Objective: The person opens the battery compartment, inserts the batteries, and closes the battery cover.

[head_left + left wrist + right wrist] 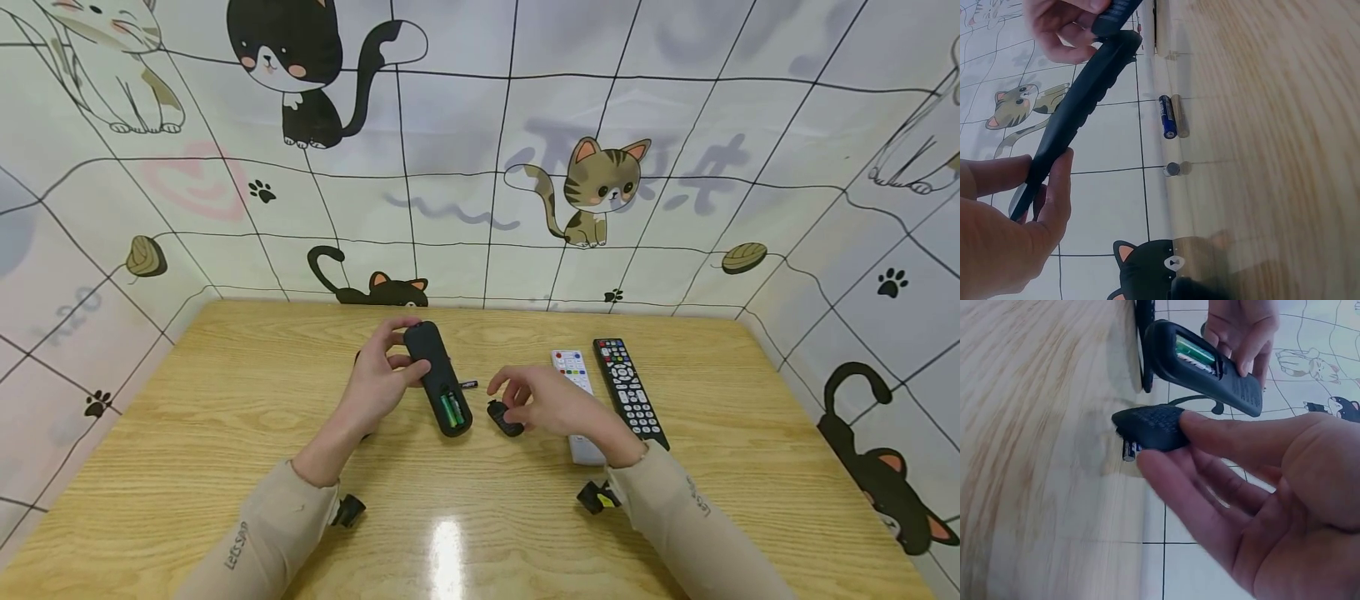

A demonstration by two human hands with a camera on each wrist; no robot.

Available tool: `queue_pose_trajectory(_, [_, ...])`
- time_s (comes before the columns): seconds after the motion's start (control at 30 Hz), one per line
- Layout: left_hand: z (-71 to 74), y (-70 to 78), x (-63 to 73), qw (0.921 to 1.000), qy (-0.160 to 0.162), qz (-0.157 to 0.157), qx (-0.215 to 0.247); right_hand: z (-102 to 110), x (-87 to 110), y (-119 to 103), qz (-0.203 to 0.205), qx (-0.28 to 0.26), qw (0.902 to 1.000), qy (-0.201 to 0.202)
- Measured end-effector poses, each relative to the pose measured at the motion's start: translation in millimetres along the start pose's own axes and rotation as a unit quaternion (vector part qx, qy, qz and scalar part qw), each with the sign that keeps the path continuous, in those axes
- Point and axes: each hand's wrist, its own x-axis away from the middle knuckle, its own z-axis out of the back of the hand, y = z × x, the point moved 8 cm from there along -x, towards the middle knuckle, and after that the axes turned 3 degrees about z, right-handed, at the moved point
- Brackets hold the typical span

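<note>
My left hand [377,379] grips a black remote control [432,358] near its upper end, tilted with its back toward me. Two green batteries [452,408] lie side by side in its uncovered compartment. To the right, my right hand [551,400] pinches a small black battery cover [504,418] between thumb and fingers, apart from the remote. The right wrist view shows the textured face of the cover [1154,422]. Behind, on the table, lies a loose blue battery [1167,119], and the end of another battery [1172,169] shows near it.
A white remote [587,452], partly hidden by my right arm, lies beside a long black remote [630,383] on the wooden table [285,358]. Something dark lies mostly hidden behind my left hand. A cat-patterned cloth wall [465,200] borders the table's back edge.
</note>
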Motion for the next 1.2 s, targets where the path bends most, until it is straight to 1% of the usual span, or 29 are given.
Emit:
queue_pose_trajectory(0.13, [-1.1, 0.7, -0.3, 1.0, -0.004, -0.002, 0.001, 1, 0.2, -7, 0.034, -0.031, 0.9989, 0.006])
queue_pose_trajectory(0.43, [-6.3, 0.6, -1.8, 0.9994, -0.027, -0.002, 0.019, -2, 0.3, -18, 0.071, -0.095, 0.9925, 0.028])
queue_pose_trajectory(0.67, [-11.0, -0.7, -3.2, 0.9981, -0.044, 0.006, 0.042, -3, 0.2, -28, 0.11, -0.069, 0.9898, 0.06])
queue_pose_trajectory(0.8, [-13.4, -2.4, -4.6, 0.9973, -0.053, 0.011, 0.05, -5, -0.7, -33, 0.125, -0.07, 0.9867, 0.076])
queue_pose_trajectory(0.97, [-16.8, -4.6, -5.4, 0.9961, -0.063, 0.022, 0.057, -8, -2.4, -36, 0.137, -0.073, 0.984, 0.088])
queue_pose_trajectory(1.2, [-19.1, -5.5, -5.7, 0.9956, -0.065, 0.028, 0.063, -13, -4.1, -33, 0.147, -0.069, 0.9823, 0.094])
